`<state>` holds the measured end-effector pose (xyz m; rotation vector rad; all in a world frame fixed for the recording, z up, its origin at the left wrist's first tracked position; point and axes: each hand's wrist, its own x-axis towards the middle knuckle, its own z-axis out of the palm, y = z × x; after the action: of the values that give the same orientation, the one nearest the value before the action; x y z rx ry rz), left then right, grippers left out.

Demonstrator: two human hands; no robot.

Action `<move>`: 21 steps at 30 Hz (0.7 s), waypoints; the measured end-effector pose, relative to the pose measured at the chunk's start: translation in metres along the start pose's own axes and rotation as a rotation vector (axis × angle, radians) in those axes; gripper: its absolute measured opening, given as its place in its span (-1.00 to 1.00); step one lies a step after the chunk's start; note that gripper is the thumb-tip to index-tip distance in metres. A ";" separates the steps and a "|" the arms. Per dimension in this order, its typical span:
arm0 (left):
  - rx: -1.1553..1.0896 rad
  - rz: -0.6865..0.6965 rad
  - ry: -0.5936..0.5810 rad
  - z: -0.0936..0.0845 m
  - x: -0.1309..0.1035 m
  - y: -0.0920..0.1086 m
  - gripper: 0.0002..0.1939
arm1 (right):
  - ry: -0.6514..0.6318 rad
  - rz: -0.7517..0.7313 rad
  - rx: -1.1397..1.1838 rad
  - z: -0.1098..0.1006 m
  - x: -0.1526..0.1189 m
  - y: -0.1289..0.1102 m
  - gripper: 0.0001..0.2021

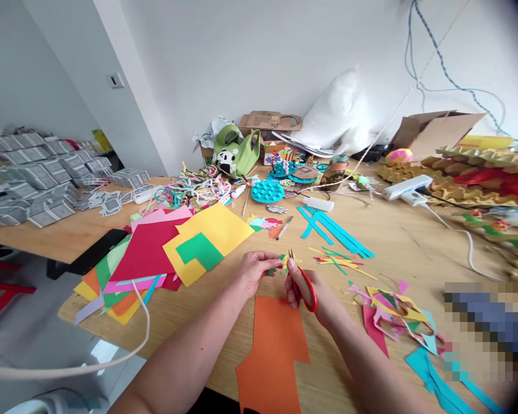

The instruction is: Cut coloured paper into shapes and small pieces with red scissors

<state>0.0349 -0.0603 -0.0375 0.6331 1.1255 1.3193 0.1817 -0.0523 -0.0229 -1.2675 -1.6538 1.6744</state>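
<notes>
At the centre of the frame, the left hand [259, 269] has its thumb and fingers pinched together and appears to grip a small green paper piece [282, 257], mostly hidden by the fingertips. Just right of it, the right hand [300, 282] is closed around red-handled scissors [309, 299], whose tips point up the frame near the green piece; they are too small to tell whether the 2 blades are parted. Small yellow paper bits [297, 261] lie on the wooden table [431, 253] just beyond the hands.

Judging by what lies about, a good deal of cutting is done. Blue strips [341, 233] rest right of centre, with thin yellow, green and red strips [342, 260] below them; small colored cut-outs [273, 226] sit by a pen [285, 227] above the hands. Perforated paper scraps [399, 313] pile up at lower right.

Plenty of paper remains: an orange sheet [276, 345] with a stepped outline at bottom centre, and a stack at left, where a yellow sheet [233, 224] bears an L-shaped green sheet [198, 253] beside a crimson sheet [149, 250]. The piece between the 2 hands looks unfinished, though its outline cannot be made out.
</notes>
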 end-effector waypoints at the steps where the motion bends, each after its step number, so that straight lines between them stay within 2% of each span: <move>1: -0.005 0.007 0.000 0.000 0.000 0.000 -0.73 | -0.010 -0.003 -0.016 0.000 0.000 -0.001 -0.41; 12: -0.046 0.021 0.038 0.001 -0.004 0.003 -0.77 | -0.003 -0.010 -0.203 0.001 -0.001 0.000 -0.42; 21: -0.029 0.033 0.086 0.006 -0.007 0.000 -0.81 | -0.012 -0.042 -0.243 0.001 0.002 0.007 -0.43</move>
<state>0.0410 -0.0654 -0.0338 0.5805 1.1682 1.4000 0.1819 -0.0527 -0.0302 -1.3247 -1.9239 1.4935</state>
